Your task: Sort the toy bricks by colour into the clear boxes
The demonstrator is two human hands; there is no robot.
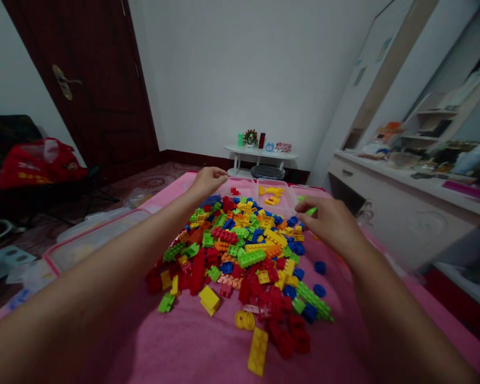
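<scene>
Right hand [324, 217], head view: at the back right of the pile [240, 240], thumb and fingers pinching a green brick [312, 212]. Left hand [208, 181]: at the pile's back left, fingers close together and bent; can't tell if they hold anything. Pile is loose mixed bricks, red, yellow, green, blue, orange, on pink cloth [184, 346]. Behind the pile, two clear trays side by side: left tray [246, 185] has a few red bits [234, 191], right tray [287, 205] has yellow bits [272, 191]. In front of the pile: yellow plate [258, 352], lying apart. Right of it: blue brick [320, 267] and blue disc [319, 290]. Left of it: clear pink-rimmed box [70, 249], partly behind the left forearm.
</scene>
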